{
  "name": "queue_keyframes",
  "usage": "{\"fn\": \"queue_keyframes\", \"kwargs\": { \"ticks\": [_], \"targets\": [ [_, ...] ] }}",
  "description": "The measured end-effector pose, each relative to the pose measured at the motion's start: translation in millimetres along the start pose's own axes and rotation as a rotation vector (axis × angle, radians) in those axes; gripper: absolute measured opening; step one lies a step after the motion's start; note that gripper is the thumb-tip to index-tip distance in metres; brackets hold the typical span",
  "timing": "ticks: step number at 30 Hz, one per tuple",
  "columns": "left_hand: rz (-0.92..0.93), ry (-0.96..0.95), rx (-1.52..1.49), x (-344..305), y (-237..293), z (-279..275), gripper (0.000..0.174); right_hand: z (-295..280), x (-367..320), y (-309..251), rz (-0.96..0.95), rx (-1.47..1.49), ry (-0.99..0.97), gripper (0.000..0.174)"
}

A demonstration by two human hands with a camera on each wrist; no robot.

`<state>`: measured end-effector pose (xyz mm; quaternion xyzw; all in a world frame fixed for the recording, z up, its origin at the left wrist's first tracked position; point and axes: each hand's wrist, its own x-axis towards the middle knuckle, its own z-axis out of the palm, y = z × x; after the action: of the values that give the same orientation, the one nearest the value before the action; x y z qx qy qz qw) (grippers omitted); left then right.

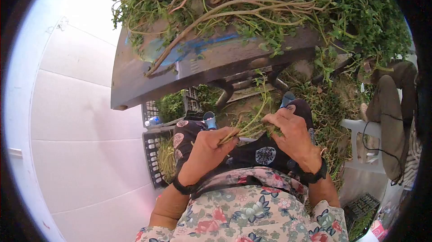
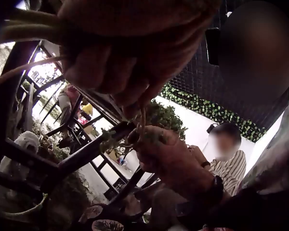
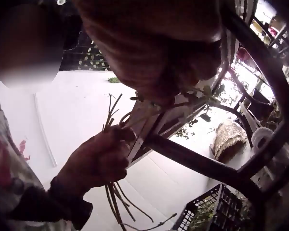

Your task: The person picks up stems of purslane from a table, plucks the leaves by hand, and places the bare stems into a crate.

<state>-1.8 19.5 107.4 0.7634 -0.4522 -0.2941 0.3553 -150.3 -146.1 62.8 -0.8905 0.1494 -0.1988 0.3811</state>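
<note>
A white wall (image 1: 94, 102) is on the left. Next to it is a black crate (image 1: 152, 169), with a small blue and white thing (image 1: 153, 120) just beyond. On the right are a white plastic chair (image 1: 374, 129) and somebody's brown pants (image 1: 389, 93). Another black crate (image 1: 370, 200) sits near, on the right.

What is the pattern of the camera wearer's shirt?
The shirt has a floral print on pale cloth; the head view shows it best.

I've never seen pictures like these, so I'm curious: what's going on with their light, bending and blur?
Head view: fisheye bending curves the white wall, which carries a soft shadow, and the corners go black; left wrist view: the left hand is dark, with glare at left; right wrist view: the right hand is dark too, a blurred oval covers the upper left.
</note>
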Motion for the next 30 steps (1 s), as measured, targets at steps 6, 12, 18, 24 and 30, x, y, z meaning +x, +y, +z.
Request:
{"fn": "queue_keyframes", "kwargs": {
  "ticks": [6, 12, 18, 24, 30],
  "targets": [
    [0.021, -0.03, -0.023, 1, -2, 11, 0.022, 11, -3, 4, 0.203, 0.324, 0.13, 0.027],
    [0.022, 0.0, -0.068, 1, -3, 10, 0.021, 7, -13, 40, 0.22, 0.108, 0.24, 0.017],
    [0.033, 0.04, -0.089, 0, -8, 11, 0.022, -20, 5, 9, 0.581, 1.575, 0.082, 0.013],
    [0.062, -0.005, -0.03, -1, -7, 9, 0.022, -7, 5, -3, 0.523, 1.191, -0.225, 0.025],
    [0.062, -0.014, -0.026, -3, -6, 10, 0.022, 5, 5, -4, 0.434, 0.691, -0.133, 0.016]
  ]
}}
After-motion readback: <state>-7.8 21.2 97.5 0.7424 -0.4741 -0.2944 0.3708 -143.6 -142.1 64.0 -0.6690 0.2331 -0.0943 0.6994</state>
